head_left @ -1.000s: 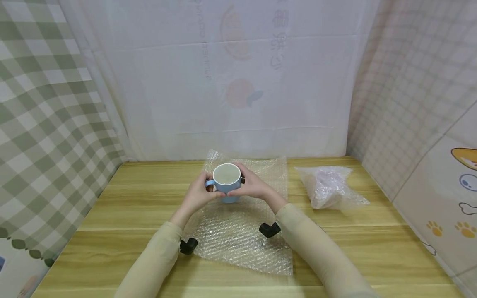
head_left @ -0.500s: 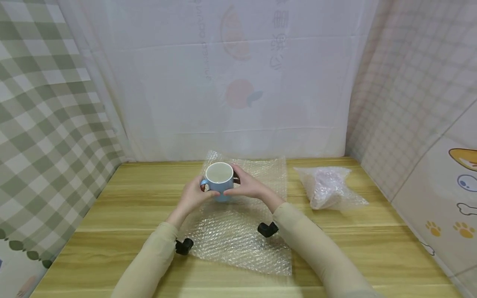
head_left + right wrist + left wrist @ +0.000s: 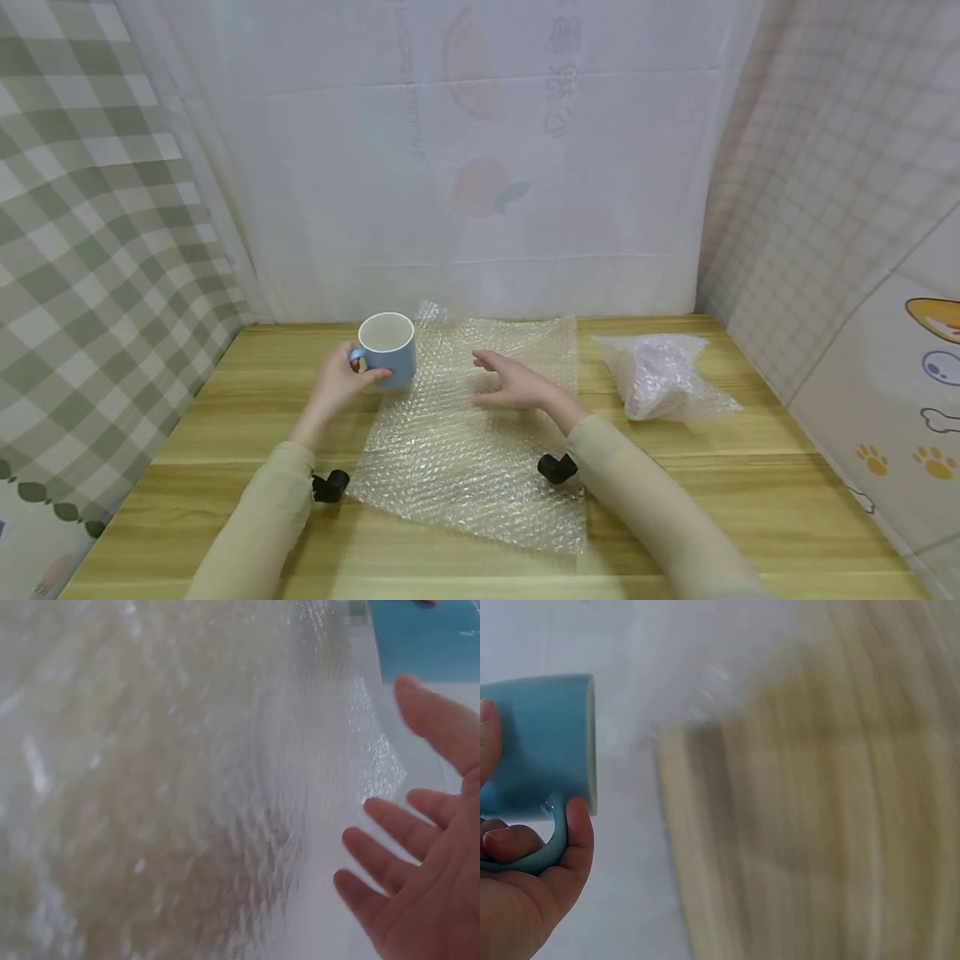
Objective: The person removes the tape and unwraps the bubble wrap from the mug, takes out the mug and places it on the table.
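Head view: left hand (image 3: 339, 385) grips unlabelled blue mug (image 3: 388, 349) beside bubble wrap (image 3: 472, 433).

Light-blue mug (image 3: 387, 348) sat upright with a white inside, handle leftward, at the bubble wrap's (image 3: 468, 433) far-left corner

The left hand (image 3: 339, 385) gripped with curled fingers, while the right hand (image 3: 512, 386) hovered, fingers spread and relaxed
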### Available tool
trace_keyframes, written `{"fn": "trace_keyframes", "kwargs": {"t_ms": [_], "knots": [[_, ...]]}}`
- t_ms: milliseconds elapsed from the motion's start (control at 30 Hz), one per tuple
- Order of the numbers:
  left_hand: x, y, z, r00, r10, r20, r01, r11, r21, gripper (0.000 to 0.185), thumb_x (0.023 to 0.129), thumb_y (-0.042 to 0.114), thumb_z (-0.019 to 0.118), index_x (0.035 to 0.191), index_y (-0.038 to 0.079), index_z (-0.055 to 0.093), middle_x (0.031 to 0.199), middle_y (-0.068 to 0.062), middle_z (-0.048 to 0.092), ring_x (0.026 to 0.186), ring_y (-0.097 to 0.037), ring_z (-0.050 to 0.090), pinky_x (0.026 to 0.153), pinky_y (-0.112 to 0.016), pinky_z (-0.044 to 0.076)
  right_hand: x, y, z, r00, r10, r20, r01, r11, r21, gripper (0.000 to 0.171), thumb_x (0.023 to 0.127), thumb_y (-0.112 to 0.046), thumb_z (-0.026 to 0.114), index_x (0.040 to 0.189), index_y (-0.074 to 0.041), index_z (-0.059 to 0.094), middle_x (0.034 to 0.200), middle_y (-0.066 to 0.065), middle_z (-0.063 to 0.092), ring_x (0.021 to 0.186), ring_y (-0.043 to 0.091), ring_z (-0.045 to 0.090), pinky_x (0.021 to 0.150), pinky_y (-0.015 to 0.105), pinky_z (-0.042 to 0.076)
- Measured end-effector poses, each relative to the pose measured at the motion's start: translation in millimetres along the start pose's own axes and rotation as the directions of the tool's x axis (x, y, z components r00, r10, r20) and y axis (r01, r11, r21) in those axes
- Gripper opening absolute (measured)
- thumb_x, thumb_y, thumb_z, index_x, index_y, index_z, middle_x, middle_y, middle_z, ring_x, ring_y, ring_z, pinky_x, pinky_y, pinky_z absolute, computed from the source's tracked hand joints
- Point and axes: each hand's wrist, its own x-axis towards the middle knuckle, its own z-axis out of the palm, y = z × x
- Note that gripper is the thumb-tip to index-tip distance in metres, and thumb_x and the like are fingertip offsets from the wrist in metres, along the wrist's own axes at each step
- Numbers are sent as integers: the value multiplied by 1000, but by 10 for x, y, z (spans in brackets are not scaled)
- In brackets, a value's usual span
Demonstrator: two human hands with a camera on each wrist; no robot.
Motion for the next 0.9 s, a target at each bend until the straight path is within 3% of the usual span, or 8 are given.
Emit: {"fn": "trace_keyframes", "kwargs": {"t_ms": [300,533,667,900], "knots": [[-30,-394,-162,992,-68,-102,72,997,32,50,79,21,85,79,7,38,70,-3,36,64,-19,37,55,-29,31,-201,95,-62,994,106,28,-96,965,-244,90,83,-28,80,151,5,30,152,24,37,140,40,34,116,51,23],[-27,-509,-250,970,-99,-220,113,992,48,53,80,23,85,76,8,34,69,-3,36,64,-19,36,54,-30,30,-353,128,-86,987,158,6,-140,890,-434,92,81,-41,79,150,1,34,153,23,35,140,42,31,116,54,22],[-12,-580,-298,953,-117,-278,137,989,52,52,80,23,85,75,8,35,69,-3,37,64,-19,36,55,-31,30,-454,141,-114,986,167,1,-146,863,-483,92,81,-43,79,150,0,36,151,24,37,139,43,32,114,57,24],[-5,-695,-388,931,-173,-322,201,978,53,51,84,24,82,76,7,35,72,-6,36,66,-22,37,57,-33,30,-578,181,-182,989,146,7,-125,870,-477,88,81,-39,79,148,2,39,148,25,41,137,44,35,113,57,27]]}}
